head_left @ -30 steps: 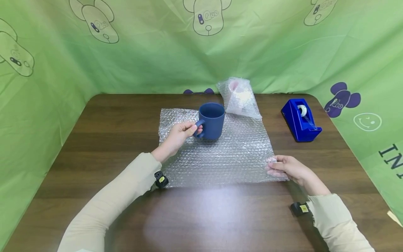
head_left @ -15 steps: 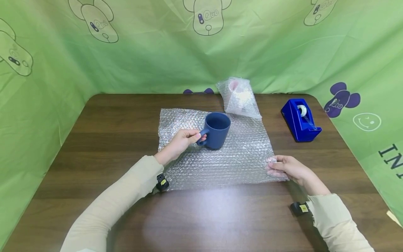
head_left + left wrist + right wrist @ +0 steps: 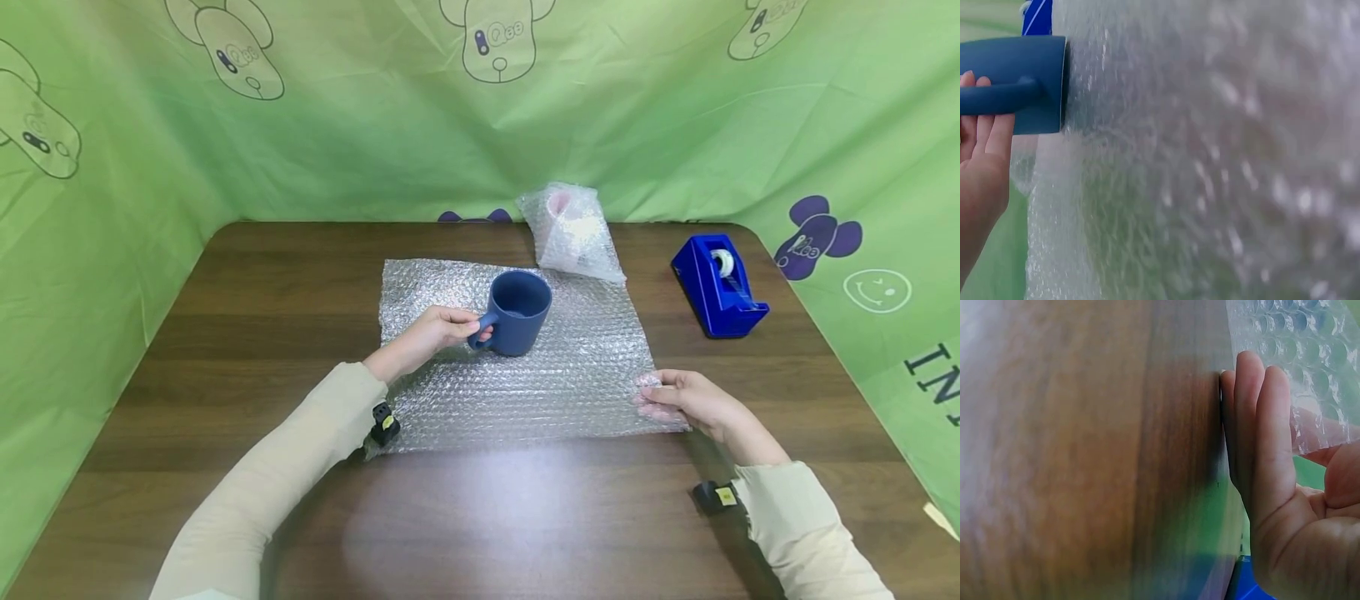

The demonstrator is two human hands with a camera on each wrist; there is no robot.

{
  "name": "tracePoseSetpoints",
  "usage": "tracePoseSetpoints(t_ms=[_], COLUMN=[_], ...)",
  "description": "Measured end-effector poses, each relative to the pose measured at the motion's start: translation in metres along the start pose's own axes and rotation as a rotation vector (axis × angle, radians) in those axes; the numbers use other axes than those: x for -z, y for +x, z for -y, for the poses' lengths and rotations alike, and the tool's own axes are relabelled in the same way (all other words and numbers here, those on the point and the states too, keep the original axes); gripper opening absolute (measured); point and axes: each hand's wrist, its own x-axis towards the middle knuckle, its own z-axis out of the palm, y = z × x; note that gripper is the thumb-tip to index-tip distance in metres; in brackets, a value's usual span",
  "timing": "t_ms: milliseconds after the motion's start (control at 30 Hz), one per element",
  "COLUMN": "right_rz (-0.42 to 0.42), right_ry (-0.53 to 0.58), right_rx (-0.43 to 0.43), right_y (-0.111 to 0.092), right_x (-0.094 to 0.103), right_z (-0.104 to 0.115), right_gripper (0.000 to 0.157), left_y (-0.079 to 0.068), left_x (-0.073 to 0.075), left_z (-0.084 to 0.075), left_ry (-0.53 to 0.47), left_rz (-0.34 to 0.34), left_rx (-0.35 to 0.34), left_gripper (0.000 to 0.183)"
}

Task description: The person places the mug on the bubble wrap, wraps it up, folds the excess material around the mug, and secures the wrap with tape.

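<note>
A dark blue mug (image 3: pixel 522 321) is on the sheet of bubble wrap (image 3: pixel 555 396), its opening upward. My left hand (image 3: pixel 427 337) grips it by the handle, which points left. In the left wrist view the base of the mug (image 3: pixel 1038 56) is right at the bubbly surface, and fingers (image 3: pixel 1000 134) curl behind the handle. My right hand (image 3: pixel 693 404) pinches the sheet's near right corner. In the right wrist view that corner of bubble wrap (image 3: pixel 1319 375) lies between the thumb and the straight fingers (image 3: pixel 1272 437).
Behind the sheet stands a bubble-wrapped bundle (image 3: pixel 573 237) with something pink inside, overlapping the sheet's far edge. A blue tape dispenser (image 3: pixel 720 287) with a roll of clear tape sits at the right. Green printed cloth (image 3: pixel 360 125) surrounds the wooden table (image 3: pixel 247 350).
My left hand has brought the mug toward me and slightly right, lower over the sheet; in the last half second it has hardly moved. The right hand keeps its place at the corner.
</note>
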Motion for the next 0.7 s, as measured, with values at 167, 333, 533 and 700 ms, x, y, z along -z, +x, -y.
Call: tracePoseSetpoints(t_ms=[167, 333, 533, 700], right_rz=[0.005, 0.011, 0.003, -0.016], right_ry=[-0.004, -0.011, -0.013, -0.028], right_rx=[0.005, 0.009, -0.002, 0.004], right_y=[0.0000, 0.0004, -0.0008, -0.0020], right_x=[0.0003, 0.0005, -0.0004, -0.0020], right_z=[0.0003, -0.0002, 0.0014, 0.0019], right_gripper=[0.008, 0.008, 0.007, 0.015], left_y=[-0.0006, -0.0006, 0.0012, 0.0013], left_x=[0.0042, 0.0068, 0.0079, 0.0104], left_z=[0.0015, 0.0042, 0.0043, 0.0027], left_ry=[-0.031, -0.040, -0.040, -0.017], left_rz=[0.066, 0.098, 0.121, 0.154], left_rx=[0.001, -0.004, -0.002, 0.015], left_gripper=[0.035, 0.035, 0.040, 0.051])
